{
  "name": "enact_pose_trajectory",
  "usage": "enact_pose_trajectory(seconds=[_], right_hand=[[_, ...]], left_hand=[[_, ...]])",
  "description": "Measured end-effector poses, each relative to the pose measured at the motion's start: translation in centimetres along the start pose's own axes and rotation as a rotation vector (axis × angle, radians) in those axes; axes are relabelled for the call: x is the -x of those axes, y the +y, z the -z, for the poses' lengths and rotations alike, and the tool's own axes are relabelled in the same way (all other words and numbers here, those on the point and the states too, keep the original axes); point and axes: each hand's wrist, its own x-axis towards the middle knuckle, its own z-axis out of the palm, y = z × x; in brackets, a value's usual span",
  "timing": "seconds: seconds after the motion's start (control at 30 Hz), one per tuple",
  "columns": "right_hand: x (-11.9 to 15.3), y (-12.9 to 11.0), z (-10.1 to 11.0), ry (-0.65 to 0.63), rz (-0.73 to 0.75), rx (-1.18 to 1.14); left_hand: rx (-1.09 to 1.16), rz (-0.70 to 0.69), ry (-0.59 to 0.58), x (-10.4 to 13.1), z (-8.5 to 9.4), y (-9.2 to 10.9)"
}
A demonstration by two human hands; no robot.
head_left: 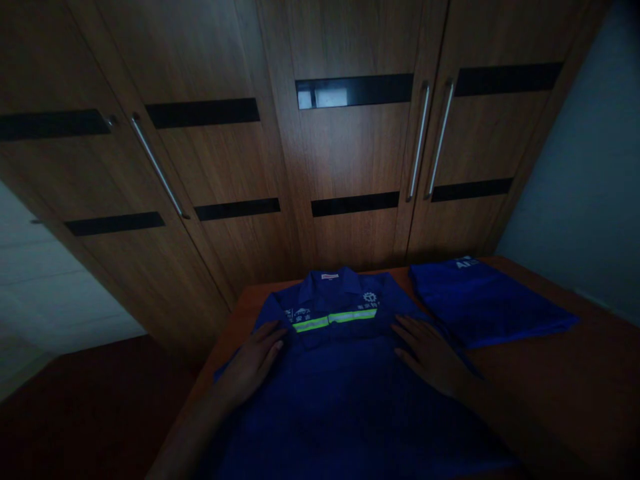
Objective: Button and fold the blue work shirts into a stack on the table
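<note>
A dark blue work shirt point(325, 380) lies spread face up, its collar toward the wardrobe. Across its chest run yellow-green reflective strips, with white printing above them. My left hand point(257, 360) rests on the shirt's left side near the sleeve, palm down, fingers stretched out. On the right side my right hand point(430, 353) lies flat on the cloth with its fingers spread and the thumb apart. Neither hand grips the fabric. The lower part of the shirt is in deep shadow.
A folded blue garment point(490, 300) with white letters lies to the right on the reddish-brown surface point(565, 373). Behind stands a wooden wardrobe point(345, 147) with metal handles and black strips. A pale wall point(580, 180) rises at the right.
</note>
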Motion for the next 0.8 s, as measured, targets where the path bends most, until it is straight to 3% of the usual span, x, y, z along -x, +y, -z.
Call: enact_pose_trajectory(seconds=[0.23, 0.43, 0.57, 0.8], right_hand=[[1.0, -0.4, 0.7, -0.017, 0.004, -0.021], [-1.8, 0.8, 1.7, 0.004, -0.121, -0.128], [-5.4, 2.1, 0.5, 0.092, -0.128, -0.066], [-7.4, 3.4, -2.8, -0.013, -0.174, 0.094]], left_hand=[[-0.153, 0.005, -0.024, 0.6, -2.6, -0.7], [-0.109, 0.022, -0.063, 0.1, -1.2, -0.5], [-0.127, 0.071, 0.026, -2.4, -1.2, -1.7], [-0.219, 0.22, -0.03, -4.3, -3.6, -3.5]])
